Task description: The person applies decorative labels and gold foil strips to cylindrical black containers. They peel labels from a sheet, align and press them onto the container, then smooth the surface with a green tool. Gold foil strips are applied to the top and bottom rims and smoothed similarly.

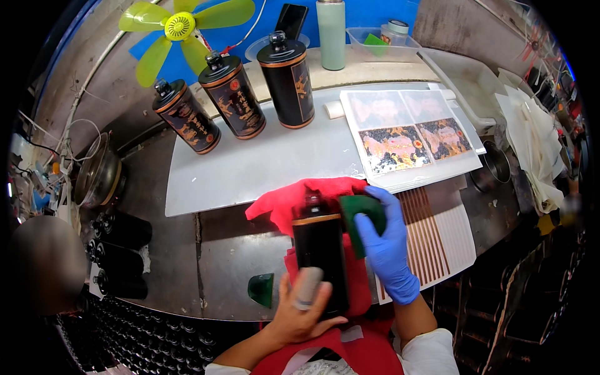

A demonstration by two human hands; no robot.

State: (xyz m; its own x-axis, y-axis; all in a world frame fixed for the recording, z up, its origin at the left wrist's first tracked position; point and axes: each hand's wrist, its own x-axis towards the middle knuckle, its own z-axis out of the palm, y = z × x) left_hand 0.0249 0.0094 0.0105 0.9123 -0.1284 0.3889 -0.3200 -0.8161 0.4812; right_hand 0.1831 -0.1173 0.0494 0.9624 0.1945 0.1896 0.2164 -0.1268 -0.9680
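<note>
So, nearest first: the bare left hand (299,317), a beige sleeve on one finger, is against the lower end of a black bottle (320,244) — too blurry to tell whether that grip is actually closed on it. The bottle is at the bench's (231,240) near edge over a red cloth (272,203), neck pointing away. The blue-gloved right hand (390,253) has its grip pinching a green scraper (352,228) just beside it. Another green piece (261,290) lies left, by the near edge — three decorated bottles (240,103) stand toward the far edge.
</note>
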